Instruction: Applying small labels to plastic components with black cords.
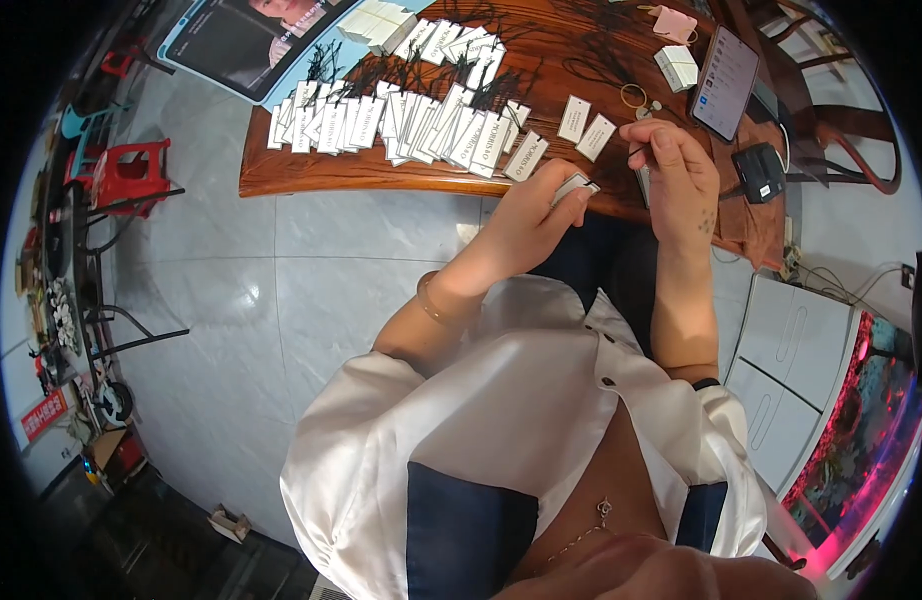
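Note:
My left hand is closed on a small white hang tag, which shows between thumb and fingers just off the table's near edge. My right hand is raised a little to the right of it, fingertips pinched together; what they hold, if anything, is too small to tell. Beyond the left hand lie a few loose white tags. Leftward along the table's near side runs a row of overlapping printed tags with black strings. A further pale tag or stack is partly hidden behind my right fingers.
The brown wooden table carries a stack of white tags, another small white stack, a phone on the right, a black box-shaped device and a large screen. A red stool stands to the left.

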Demonstrator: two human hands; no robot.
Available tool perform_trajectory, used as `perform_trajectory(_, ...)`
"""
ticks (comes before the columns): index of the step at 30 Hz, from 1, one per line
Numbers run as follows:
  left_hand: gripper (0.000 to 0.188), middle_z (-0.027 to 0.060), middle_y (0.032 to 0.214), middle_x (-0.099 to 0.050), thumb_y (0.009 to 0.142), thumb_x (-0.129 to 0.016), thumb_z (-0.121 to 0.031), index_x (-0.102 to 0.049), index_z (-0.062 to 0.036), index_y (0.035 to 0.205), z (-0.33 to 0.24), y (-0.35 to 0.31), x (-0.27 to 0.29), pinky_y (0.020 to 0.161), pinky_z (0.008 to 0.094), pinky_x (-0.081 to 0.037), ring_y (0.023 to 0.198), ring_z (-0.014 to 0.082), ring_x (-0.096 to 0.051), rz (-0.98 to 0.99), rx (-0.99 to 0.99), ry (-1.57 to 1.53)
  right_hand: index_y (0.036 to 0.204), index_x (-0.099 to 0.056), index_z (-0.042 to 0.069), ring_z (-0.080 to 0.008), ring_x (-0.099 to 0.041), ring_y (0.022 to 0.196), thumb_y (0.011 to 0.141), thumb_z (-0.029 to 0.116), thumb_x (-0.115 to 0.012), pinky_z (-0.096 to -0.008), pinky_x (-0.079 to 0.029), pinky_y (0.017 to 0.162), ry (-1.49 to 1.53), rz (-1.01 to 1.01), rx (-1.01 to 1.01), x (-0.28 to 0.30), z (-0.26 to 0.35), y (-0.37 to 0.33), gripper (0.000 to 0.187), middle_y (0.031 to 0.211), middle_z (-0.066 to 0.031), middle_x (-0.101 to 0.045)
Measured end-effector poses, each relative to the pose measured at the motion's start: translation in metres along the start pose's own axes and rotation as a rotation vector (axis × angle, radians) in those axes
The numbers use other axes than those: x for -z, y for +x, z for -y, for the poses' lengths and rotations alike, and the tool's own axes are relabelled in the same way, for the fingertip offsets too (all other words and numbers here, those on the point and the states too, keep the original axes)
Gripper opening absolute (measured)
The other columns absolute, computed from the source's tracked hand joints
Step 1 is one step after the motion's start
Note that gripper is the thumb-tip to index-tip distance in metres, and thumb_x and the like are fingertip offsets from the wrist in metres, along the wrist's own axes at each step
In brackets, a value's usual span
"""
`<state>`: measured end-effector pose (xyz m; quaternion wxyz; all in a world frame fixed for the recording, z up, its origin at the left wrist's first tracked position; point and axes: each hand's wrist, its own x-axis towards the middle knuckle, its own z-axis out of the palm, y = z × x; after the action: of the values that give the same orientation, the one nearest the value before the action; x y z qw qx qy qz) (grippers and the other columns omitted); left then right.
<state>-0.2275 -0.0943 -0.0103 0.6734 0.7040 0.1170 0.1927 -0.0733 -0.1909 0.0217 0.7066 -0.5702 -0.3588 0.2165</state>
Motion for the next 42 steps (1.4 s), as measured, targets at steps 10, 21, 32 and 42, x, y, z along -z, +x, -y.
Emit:
perform_trajectory(10,0.011,0.0015,0.075,-0.055,0.096,-0.048,-0.011,-0.052,-0.0009,0.097,0.004,-0.001,0.002,0.059,0.0227,-0.04,0.066,0.0082,-0.048,-0.021,-0.009,-0.005,0.105,-0.065,0.001,-0.0065,-0.049,0.07,0.093,0.024,-0.054,-0.0195,-0.035,0.059,0.062,0.207,-0.425,0.013,-0.014,-0.02,0.028,0.076,-0.0005,-0.057)
perform_trajectory(21,0.013,0.0068,0.075,-0.058,0.095,-0.05,-0.014,-0.054,-0.0021,0.092,-0.007,-0.001,0.005,0.059,0.0286,-0.043,0.064,0.0176,-0.055,0.043,-0.003,0.196,0.093,-0.061,-0.003,-0.0078,-0.052,0.076,0.089,0.006,-0.059,-0.0209,-0.044,0.07,-0.038,0.147,-0.159,-0.007,-0.003,-0.027,0.01,0.095,-0.0057,-0.063)
perform_trajectory(32,0.01,0.009,0.082,-0.062,0.091,-0.054,-0.011,-0.054,-0.0016,0.093,-0.003,0.003,-0.002,0.065,0.0308,-0.047,0.076,0.022,-0.061,0.029,-0.182,0.25,0.09,-0.061,0.0,-0.0233,-0.058,0.088,0.083,0.002,-0.062,-0.0298,-0.046,0.079,-0.555,0.254,0.183,-0.001,0.024,-0.032,0.007,0.1,-0.0121,-0.058)
perform_trajectory(42,0.021,0.0091,0.105,-0.058,0.087,-0.052,0.008,-0.047,-0.0016,0.105,-0.003,0.007,-0.004,0.073,0.0249,-0.05,0.091,0.0144,-0.059,0.163,0.039,-0.719,0.091,-0.065,0.003,-0.0247,-0.054,0.098,0.08,0.004,-0.066,-0.0335,-0.044,0.084,-0.613,0.256,0.277,-0.004,0.024,-0.037,0.011,0.109,-0.0116,-0.053)
